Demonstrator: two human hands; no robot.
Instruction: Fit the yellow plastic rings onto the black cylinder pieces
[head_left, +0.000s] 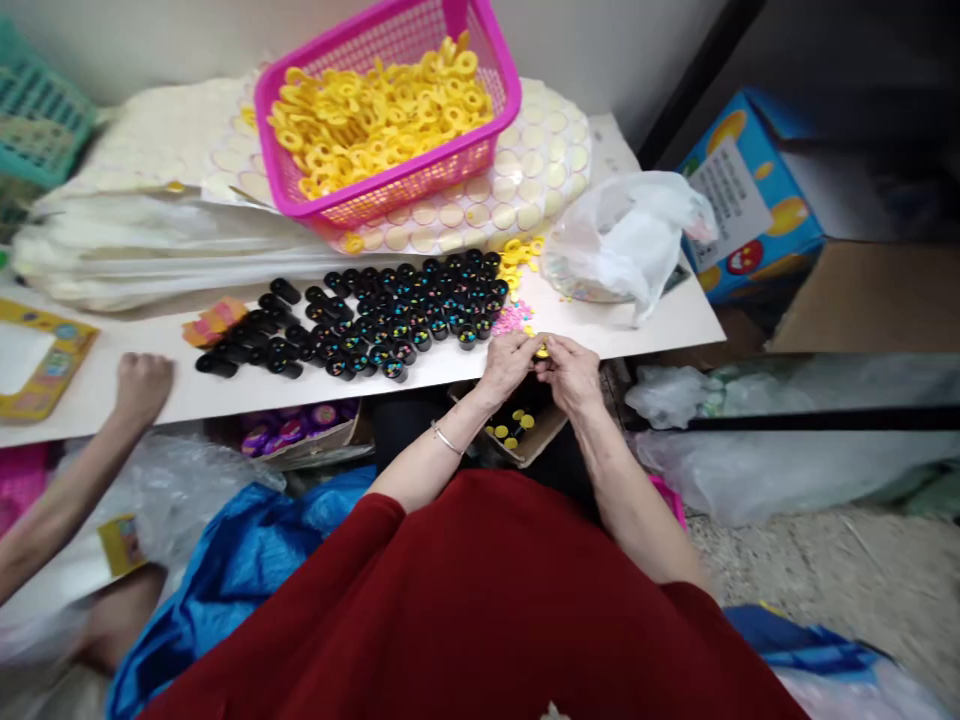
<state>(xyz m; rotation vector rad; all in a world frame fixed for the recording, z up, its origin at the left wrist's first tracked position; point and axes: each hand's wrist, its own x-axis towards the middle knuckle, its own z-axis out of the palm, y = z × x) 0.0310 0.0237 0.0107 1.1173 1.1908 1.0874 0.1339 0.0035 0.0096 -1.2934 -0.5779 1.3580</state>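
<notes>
- The left hand [510, 365] and the right hand [573, 372] of the person in the red top meet just right of the frame's centre, at the near edge of the white flat-topped bench [675, 318].
- The fingers of both hands close on one small round yellow piece [541, 351], with something dark beneath it. It sits directly between the two sets of fingertips, so neither hand is clearly nearer. The fingers hide too much to tell its long axis.
- The rows of short black cylinders with multicoloured specks on their ends [427, 305] lie up and left of the fingers, at mid-frame. The left hand is the nearer to them. Many appear to stand upright; toward the left end several lie on their sides, their long axes running roughly left to right.
- A scatter of tiny pink bits [511, 318] lies just above the left hand, and a loose pile of flat yellow rings [517, 258] beyond that.
- At upper centre, a bright pink plastic mesh basket [268, 140] holds many more yellow rings.
- Below the hands, an open brown cardboard box [546, 447] holds black pieces with yellow round ends [527, 421].
- Right of the pile is a translucent white plastic bag [630, 240].
- At left, a co-worker's curled hand [145, 388] is well apart from both.
</notes>
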